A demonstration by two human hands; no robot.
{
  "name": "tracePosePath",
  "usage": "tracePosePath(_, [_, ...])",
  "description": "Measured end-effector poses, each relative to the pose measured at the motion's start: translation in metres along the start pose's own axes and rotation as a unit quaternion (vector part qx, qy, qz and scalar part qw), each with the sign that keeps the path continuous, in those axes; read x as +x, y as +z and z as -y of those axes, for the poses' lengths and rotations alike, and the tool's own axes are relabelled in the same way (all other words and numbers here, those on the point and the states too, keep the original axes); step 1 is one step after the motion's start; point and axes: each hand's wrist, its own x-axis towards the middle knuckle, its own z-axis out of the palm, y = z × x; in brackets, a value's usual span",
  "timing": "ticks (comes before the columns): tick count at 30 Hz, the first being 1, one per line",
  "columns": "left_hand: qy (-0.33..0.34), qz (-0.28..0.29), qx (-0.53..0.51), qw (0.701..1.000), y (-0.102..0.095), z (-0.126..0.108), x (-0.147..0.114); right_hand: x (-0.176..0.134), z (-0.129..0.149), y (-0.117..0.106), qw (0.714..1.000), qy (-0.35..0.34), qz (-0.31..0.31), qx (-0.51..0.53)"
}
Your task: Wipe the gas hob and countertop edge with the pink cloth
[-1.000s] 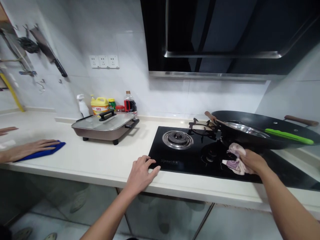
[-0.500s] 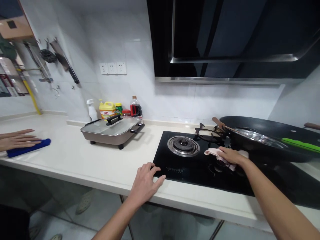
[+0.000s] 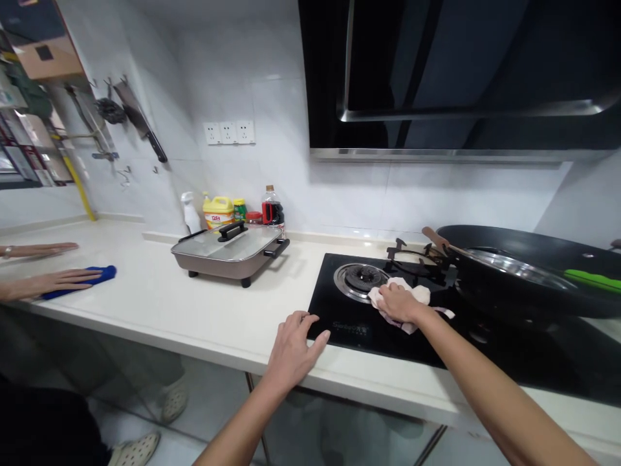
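Pressed on the black glass stove (image 3: 339, 310) is a pale cloth (image 3: 417, 294), with my right hand (image 3: 398, 303) closed over it. The cloth lies just right of the round burner (image 3: 359, 279) and touches its metal ring. My left hand (image 3: 295, 346) rests on the counter edge at the stove's front left corner, fingers apart and holding nothing. To the right of the cloth, a black wok (image 3: 514, 278) sits over the other burner with a metal lid or bowl and a wooden-handled utensil in it.
An electric pan (image 3: 218, 262) with a glass lid stands left of the stove. Behind it are a yellow jug (image 3: 218, 210) and a dark sauce bottle (image 3: 272, 210). At far left another person's hand (image 3: 63, 281) presses a blue cloth (image 3: 101, 275). A range hood (image 3: 436, 77) hangs above.
My right hand has slid the pale cloth left across the stove to the burner. My left hand stays at the corner. The other person's hands have moved apart, and the view has turned slightly left.
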Motion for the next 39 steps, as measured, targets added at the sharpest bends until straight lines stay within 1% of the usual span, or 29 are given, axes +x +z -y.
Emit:
tracePosePath(3, [-0.002, -0.017, -0.004, 1.0, 0.001, 0.002, 0.0, -0.018, 0.034, -0.003, 1.0, -0.013, -0.017, 0.003])
tracePosePath(5, [-0.003, -0.026, -0.002, 1.0, 0.003, 0.003, 0.0, -0.028, 0.06, -0.005, 0.999, -0.039, -0.029, 0.013])
tracePosePath(9, [-0.01, -0.031, -0.003, 0.999, 0.004, 0.006, 0.001, -0.042, 0.12, -0.003, 0.989, -0.132, -0.053, 0.04])
tracePosePath(12, [-0.033, -0.038, -0.015, 0.999, 0.004, 0.009, 0.002, -0.05, 0.159, -0.001, 0.977, -0.189, -0.079, 0.058])
tracePosePath(14, [-0.052, -0.049, -0.028, 0.997, 0.004, 0.011, 0.003, -0.054, 0.177, -0.001, 0.971, -0.206, -0.099, 0.07])
tracePosePath(16, [-0.062, -0.053, -0.036, 0.996, 0.004, 0.013, 0.003, -0.058, 0.185, -0.002, 0.967, -0.215, -0.111, 0.083])
tracePosePath(18, [-0.062, -0.045, -0.04, 0.996, 0.004, 0.015, 0.003, -0.062, 0.185, -0.002, 0.963, -0.222, -0.113, 0.1])
tracePosePath(20, [-0.058, -0.036, -0.046, 0.997, 0.004, 0.016, 0.003, -0.067, 0.18, -0.002, 0.961, -0.224, -0.112, 0.119])
tracePosePath(25, [-0.069, -0.034, -0.061, 0.995, 0.006, 0.019, 0.004, -0.085, 0.158, 0.001, 0.956, -0.21, -0.109, 0.172])
tracePosePath(30, [-0.079, -0.042, -0.061, 0.994, 0.005, 0.015, 0.004, -0.105, 0.136, 0.006, 0.953, -0.184, -0.099, 0.221])
tracePosePath(32, [-0.087, -0.04, -0.064, 0.993, 0.004, 0.013, 0.004, -0.108, 0.127, 0.008, 0.933, -0.177, -0.097, 0.297])
tracePosePath(34, [-0.093, -0.037, -0.067, 0.993, 0.004, 0.012, 0.004, -0.105, 0.116, 0.009, 0.895, -0.168, -0.101, 0.4])
tracePosePath(36, [-0.095, -0.034, -0.069, 0.993, 0.004, 0.011, 0.004, -0.097, 0.104, 0.007, 0.86, -0.149, -0.117, 0.473])
tracePosePath(37, [-0.096, -0.031, -0.07, 0.992, 0.004, 0.011, 0.004, -0.091, 0.097, 0.005, 0.855, -0.138, -0.129, 0.484])
tracePosePath(39, [-0.099, -0.027, -0.07, 0.992, 0.003, 0.01, 0.004, -0.077, 0.083, 0.0, 0.854, -0.106, -0.155, 0.485])
